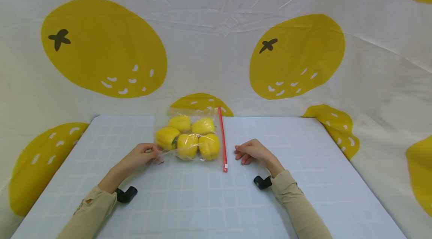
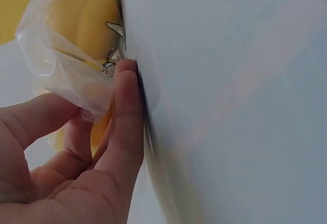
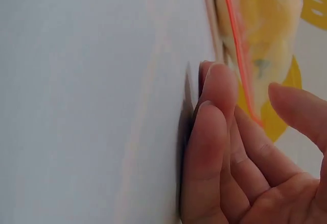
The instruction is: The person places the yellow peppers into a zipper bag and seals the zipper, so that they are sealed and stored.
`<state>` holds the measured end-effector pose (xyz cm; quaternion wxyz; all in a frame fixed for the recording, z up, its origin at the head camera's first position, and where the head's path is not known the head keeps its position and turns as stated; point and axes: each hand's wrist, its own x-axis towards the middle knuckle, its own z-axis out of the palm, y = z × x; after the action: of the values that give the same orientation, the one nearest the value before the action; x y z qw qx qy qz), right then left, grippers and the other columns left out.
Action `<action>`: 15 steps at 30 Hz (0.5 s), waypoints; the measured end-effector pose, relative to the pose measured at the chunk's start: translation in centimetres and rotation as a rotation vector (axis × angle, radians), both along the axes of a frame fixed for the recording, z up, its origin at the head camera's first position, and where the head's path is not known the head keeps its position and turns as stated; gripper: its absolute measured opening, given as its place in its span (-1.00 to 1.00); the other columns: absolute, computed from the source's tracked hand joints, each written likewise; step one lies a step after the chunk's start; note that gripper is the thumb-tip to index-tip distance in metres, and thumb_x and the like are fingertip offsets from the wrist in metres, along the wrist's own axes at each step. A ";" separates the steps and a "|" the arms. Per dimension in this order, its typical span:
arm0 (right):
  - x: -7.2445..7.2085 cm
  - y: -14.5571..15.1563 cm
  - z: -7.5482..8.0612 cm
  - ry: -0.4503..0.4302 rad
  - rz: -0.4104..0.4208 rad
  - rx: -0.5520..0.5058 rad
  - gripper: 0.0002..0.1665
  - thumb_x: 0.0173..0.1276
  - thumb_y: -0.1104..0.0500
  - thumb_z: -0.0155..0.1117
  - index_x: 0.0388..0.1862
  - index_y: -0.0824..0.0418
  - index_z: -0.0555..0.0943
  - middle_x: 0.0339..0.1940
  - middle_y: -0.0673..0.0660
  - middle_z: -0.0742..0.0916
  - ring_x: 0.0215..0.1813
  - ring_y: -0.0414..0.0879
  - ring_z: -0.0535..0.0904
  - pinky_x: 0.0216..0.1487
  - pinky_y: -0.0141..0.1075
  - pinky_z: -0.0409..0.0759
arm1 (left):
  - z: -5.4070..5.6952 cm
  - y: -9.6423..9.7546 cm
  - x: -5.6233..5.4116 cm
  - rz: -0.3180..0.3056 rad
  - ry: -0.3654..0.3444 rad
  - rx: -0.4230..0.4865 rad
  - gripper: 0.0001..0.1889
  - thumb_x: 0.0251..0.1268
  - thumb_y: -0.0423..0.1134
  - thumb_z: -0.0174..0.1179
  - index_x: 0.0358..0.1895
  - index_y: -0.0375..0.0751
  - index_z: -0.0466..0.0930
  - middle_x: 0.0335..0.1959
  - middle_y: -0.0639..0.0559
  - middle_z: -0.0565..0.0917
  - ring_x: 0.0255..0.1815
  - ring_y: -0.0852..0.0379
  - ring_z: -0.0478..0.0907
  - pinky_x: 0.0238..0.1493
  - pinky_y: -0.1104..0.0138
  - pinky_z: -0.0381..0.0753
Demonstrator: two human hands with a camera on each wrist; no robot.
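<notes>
A clear zip bag [image 1: 161,153] lies on the table with several yellow bell peppers [image 1: 187,146] inside. Its red zip strip [image 1: 222,137] runs along the right side, with a small white tab at the near end. At the bag's near left corner, my left hand [image 1: 143,154] pinches the plastic; the left wrist view shows the bag film [image 2: 84,83] between thumb and fingers. To the right of the strip, my right hand [image 1: 254,152] rests by the table, fingers loosely bent and holding nothing. In the right wrist view a gap separates its thumb and fingers beside the red strip [image 3: 239,45].
The table [image 1: 202,205] has a pale blue checked cover. Behind it and at both sides hangs a white cloth [image 1: 209,55] printed with large yellow fruit. A black wrist camera [image 1: 126,194] sits on the left wrist, another black camera [image 1: 262,182] on the right.
</notes>
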<state>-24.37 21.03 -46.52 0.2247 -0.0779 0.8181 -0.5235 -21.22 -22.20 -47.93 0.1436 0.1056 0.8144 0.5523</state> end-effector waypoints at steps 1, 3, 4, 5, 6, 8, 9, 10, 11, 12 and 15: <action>0.0 -0.4 0.0 0.001 0.007 -0.009 -0.62 0.46 0.09 0.21 -0.15 0.44 0.71 -0.41 0.24 0.77 -0.58 -0.16 0.61 -0.47 -0.36 0.58 | 0.0 0.0 0.0 0.000 0.002 -0.008 -0.81 0.41 -0.32 0.11 -0.35 -0.39 0.53 -0.08 -0.17 0.56 -0.07 -0.04 0.45 -0.16 0.29 0.49; -0.1 -1.4 0.0 0.004 0.018 -0.013 -0.61 0.46 0.08 0.20 -0.16 0.43 0.71 -0.41 0.22 0.76 -0.59 -0.16 0.60 -0.48 -0.37 0.57 | 0.0 0.0 0.0 -0.006 0.005 -0.008 -0.82 0.40 -0.33 0.11 -0.35 -0.39 0.54 -0.03 -0.19 0.56 -0.03 -0.06 0.44 -0.12 0.30 0.50; -0.2 -1.9 0.0 0.007 0.022 -0.008 -0.63 0.46 0.09 0.20 -0.18 0.42 0.71 -0.44 0.21 0.75 -0.60 -0.17 0.58 -0.49 -0.37 0.57 | 0.0 0.0 0.0 -0.010 0.010 -0.005 -0.82 0.40 -0.34 0.11 -0.35 -0.40 0.54 0.00 -0.20 0.56 -0.02 -0.05 0.44 -0.12 0.30 0.50; -0.3 -2.4 -0.1 0.010 0.022 -0.008 -0.67 0.45 0.12 0.21 -0.21 0.41 0.70 -0.48 0.19 0.73 -0.62 -0.17 0.57 -0.52 -0.38 0.55 | 0.1 0.0 -0.1 -0.014 0.010 0.000 -0.82 0.40 -0.34 0.11 -0.34 -0.41 0.54 0.01 -0.21 0.56 -0.02 -0.05 0.44 -0.12 0.30 0.50; -0.3 -2.9 -0.2 0.007 0.015 -0.004 -0.70 0.43 0.15 0.22 -0.25 0.41 0.70 -0.52 0.16 0.71 -0.64 -0.17 0.55 -0.54 -0.39 0.54 | 0.1 0.0 -0.1 -0.017 0.009 0.008 -0.82 0.40 -0.34 0.11 -0.34 -0.42 0.54 0.01 -0.21 0.56 -0.04 -0.03 0.45 -0.13 0.31 0.50; -0.4 -3.6 -0.3 0.009 0.005 0.004 -0.75 0.40 0.20 0.22 -0.34 0.40 0.68 -0.60 0.10 0.66 -0.66 -0.17 0.52 -0.57 -0.39 0.52 | 0.1 0.1 0.0 -0.023 0.011 0.027 -0.82 0.39 -0.35 0.12 -0.34 -0.44 0.53 -0.02 -0.20 0.55 -0.07 0.00 0.46 -0.16 0.32 0.51; -0.5 -3.7 -0.3 0.006 -0.002 0.006 -0.77 0.38 0.23 0.22 -0.37 0.39 0.67 -0.63 0.10 0.65 -0.67 -0.17 0.51 -0.58 -0.39 0.51 | 0.1 0.2 0.0 -0.027 0.010 0.037 -0.82 0.39 -0.35 0.12 -0.34 -0.46 0.52 -0.04 -0.20 0.55 -0.09 0.00 0.48 -0.17 0.32 0.52; -0.5 -3.8 -0.3 0.001 -0.010 0.008 -0.78 0.37 0.25 0.23 -0.40 0.39 0.66 -0.65 0.10 0.63 -0.68 -0.16 0.50 -0.58 -0.39 0.51 | 0.1 0.3 0.0 -0.029 0.005 0.044 -0.81 0.40 -0.35 0.12 -0.34 -0.46 0.52 -0.07 -0.18 0.55 -0.12 0.02 0.48 -0.18 0.32 0.51; -0.4 -3.7 -0.3 -0.005 -0.018 0.008 -0.80 0.35 0.28 0.22 -0.42 0.40 0.65 -0.67 0.10 0.62 -0.68 -0.16 0.50 -0.59 -0.39 0.50 | 0.1 0.4 0.0 -0.031 -0.002 0.053 -0.81 0.40 -0.36 0.12 -0.34 -0.47 0.51 -0.12 -0.16 0.55 -0.14 0.03 0.49 -0.19 0.32 0.51; -0.4 -3.5 -0.3 -0.011 -0.023 0.012 -0.80 0.34 0.29 0.22 -0.43 0.40 0.65 -0.67 0.10 0.62 -0.68 -0.16 0.49 -0.59 -0.38 0.50 | 0.1 0.6 0.0 -0.033 -0.009 0.060 -0.81 0.39 -0.36 0.12 -0.35 -0.47 0.50 -0.17 -0.14 0.54 -0.18 0.03 0.50 -0.21 0.32 0.51; -0.2 -2.5 -0.3 -0.017 -0.036 0.025 -0.83 0.30 0.31 0.22 -0.43 0.40 0.65 -0.67 0.10 0.62 -0.67 -0.16 0.50 -0.57 -0.38 0.50 | 0.0 1.4 -0.1 -0.044 -0.023 0.067 -0.81 0.39 -0.37 0.12 -0.36 -0.46 0.50 -0.27 -0.09 0.53 -0.24 0.05 0.50 -0.23 0.32 0.50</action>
<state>-24.57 18.54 -46.79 0.2232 -0.0557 0.8238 -0.5181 -21.33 -20.80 -47.92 0.1613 0.1219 0.7911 0.5773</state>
